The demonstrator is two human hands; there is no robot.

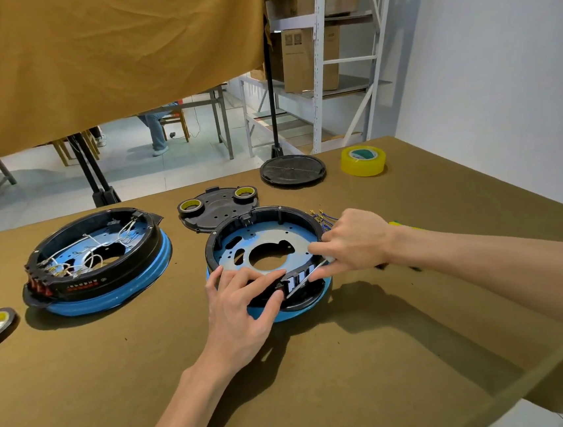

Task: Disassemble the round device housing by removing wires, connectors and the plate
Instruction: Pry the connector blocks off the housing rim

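Near housing (267, 259) on the surface (356, 361) looks wire-free, loose wires (322, 218) beside its far rim; plate (269, 245) and connector block (300, 277) still in, left hand (244, 306) pinching the block, right hand (351, 241) gripping a thin tool (302, 282) against it; judged mid-task.

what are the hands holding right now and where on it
The right hand grips a thin metal tool by its upper end. The left hand pinches the connector block on the near rim of the round housing.
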